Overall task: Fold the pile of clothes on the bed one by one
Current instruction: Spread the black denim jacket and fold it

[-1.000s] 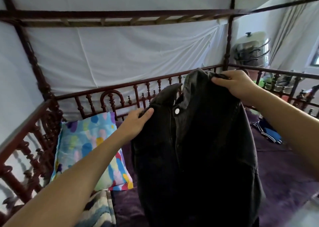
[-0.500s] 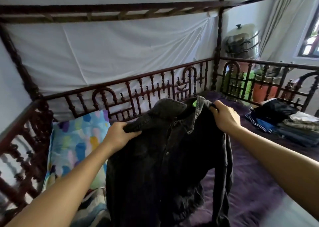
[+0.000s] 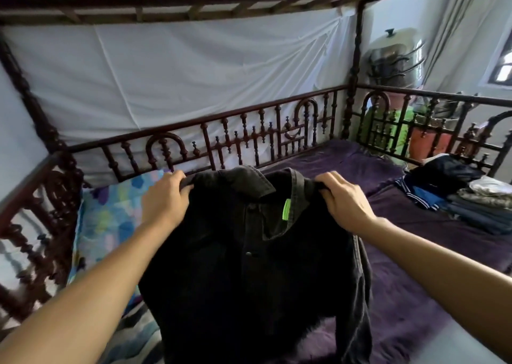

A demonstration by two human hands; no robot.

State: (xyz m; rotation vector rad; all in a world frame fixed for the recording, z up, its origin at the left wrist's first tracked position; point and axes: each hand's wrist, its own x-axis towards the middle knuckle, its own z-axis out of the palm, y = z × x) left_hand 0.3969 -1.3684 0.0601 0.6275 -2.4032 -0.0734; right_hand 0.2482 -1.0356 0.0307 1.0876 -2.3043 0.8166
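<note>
A black denim jacket (image 3: pixel 249 266) with a collar, snap buttons and a green neck tag hangs in front of me, its front toward me. My left hand (image 3: pixel 166 200) grips its left shoulder and my right hand (image 3: pixel 342 200) grips its right shoulder. The hem hangs down to the purple bedcover (image 3: pixel 415 294). A pile of dark and light clothes (image 3: pixel 471 197) lies at the right side of the bed.
A dark carved wooden rail (image 3: pixel 249 139) runs around the bed, with white cloth behind it. A colourful patterned pillow (image 3: pixel 110 225) leans at the left. A steel pot (image 3: pixel 396 56) and green and orange items stand beyond the far right corner.
Both hands have lowered the jacket from head height toward the bed and spread its shoulders apart. The view has tilted down, showing more of the bed and the clothes pile.
</note>
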